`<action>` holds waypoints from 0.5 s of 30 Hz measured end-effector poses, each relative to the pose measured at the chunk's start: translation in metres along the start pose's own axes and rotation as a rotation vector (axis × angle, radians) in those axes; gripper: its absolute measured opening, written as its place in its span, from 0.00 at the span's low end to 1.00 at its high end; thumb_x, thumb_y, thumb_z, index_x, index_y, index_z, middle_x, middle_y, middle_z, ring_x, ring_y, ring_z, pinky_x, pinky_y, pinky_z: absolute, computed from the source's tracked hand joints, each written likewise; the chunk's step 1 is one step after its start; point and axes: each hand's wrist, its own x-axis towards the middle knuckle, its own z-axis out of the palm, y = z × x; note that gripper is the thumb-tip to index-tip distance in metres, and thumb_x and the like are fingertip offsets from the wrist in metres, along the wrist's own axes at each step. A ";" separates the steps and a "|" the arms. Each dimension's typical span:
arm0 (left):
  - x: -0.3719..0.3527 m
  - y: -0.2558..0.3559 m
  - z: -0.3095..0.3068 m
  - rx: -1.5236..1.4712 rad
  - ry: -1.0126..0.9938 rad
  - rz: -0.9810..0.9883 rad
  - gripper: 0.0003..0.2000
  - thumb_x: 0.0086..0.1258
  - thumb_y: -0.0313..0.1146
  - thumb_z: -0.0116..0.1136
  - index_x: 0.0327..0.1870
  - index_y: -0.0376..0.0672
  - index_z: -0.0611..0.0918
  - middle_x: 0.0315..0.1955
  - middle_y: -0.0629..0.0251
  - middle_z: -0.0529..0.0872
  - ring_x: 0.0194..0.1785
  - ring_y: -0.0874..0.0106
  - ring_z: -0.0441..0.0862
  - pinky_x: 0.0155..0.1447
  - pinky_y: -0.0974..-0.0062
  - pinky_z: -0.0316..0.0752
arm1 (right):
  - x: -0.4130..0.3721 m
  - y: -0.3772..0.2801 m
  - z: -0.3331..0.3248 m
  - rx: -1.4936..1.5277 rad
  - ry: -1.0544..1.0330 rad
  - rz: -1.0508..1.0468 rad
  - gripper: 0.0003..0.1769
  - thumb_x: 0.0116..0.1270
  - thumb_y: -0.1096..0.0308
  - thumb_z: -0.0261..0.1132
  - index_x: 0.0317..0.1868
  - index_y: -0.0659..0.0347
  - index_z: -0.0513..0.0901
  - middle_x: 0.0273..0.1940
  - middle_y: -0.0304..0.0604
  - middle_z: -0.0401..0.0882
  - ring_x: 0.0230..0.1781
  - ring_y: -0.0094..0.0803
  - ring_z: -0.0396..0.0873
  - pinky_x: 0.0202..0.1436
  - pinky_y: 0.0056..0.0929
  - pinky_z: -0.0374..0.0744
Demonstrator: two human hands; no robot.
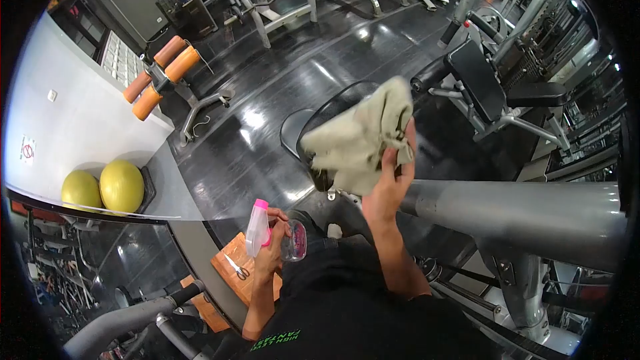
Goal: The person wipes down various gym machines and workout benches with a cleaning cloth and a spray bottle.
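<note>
Holding light, limp cloth (357,133) by bunched edge in right hand (387,193), and perhaps slippery spray bottle (295,243) near neck in left hand (270,253).

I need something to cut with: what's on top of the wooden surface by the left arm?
Scissors lie on the wooden surface. The left forearm crosses its right side, so whatever is behind it can't be seen.

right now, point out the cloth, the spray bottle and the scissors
Cloth (365,132): head view, on the middle of its spread fabric.
Spray bottle (295,243): head view, on its clear body, beside the left hand (271,251).
Scissors (243,273): head view, near where the blades meet the handles.
</note>
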 end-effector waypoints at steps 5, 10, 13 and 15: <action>0.000 -0.002 0.004 -0.039 0.010 0.000 0.06 0.70 0.23 0.53 0.46 0.36 0.73 0.37 0.63 0.77 0.33 0.78 0.74 0.39 0.79 0.72 | 0.021 0.056 -0.016 -0.742 0.011 -0.353 0.25 0.70 0.76 0.52 0.67 0.64 0.66 0.67 0.51 0.67 0.64 0.45 0.69 0.67 0.37 0.66; 0.000 -0.008 -0.002 -0.003 -0.010 0.001 0.06 0.70 0.23 0.53 0.45 0.36 0.74 0.38 0.64 0.77 0.33 0.79 0.75 0.39 0.79 0.72 | -0.039 0.121 -0.087 -1.052 -0.310 -0.312 0.31 0.56 0.83 0.53 0.64 0.69 0.68 0.65 0.63 0.65 0.64 0.57 0.67 0.63 0.41 0.71; 0.003 -0.007 0.000 -0.028 0.014 -0.009 0.06 0.70 0.23 0.53 0.45 0.37 0.74 0.37 0.64 0.77 0.33 0.79 0.75 0.39 0.80 0.71 | -0.070 0.113 -0.099 -0.967 -0.384 0.032 0.30 0.57 0.83 0.54 0.63 0.69 0.69 0.63 0.63 0.67 0.63 0.54 0.70 0.62 0.39 0.72; 0.003 -0.003 0.002 -0.012 0.026 -0.013 0.06 0.70 0.23 0.53 0.45 0.37 0.74 0.37 0.65 0.77 0.33 0.79 0.75 0.40 0.80 0.71 | -0.064 0.111 -0.100 -0.890 -0.292 0.156 0.29 0.57 0.83 0.56 0.63 0.69 0.69 0.64 0.62 0.67 0.61 0.51 0.72 0.61 0.38 0.72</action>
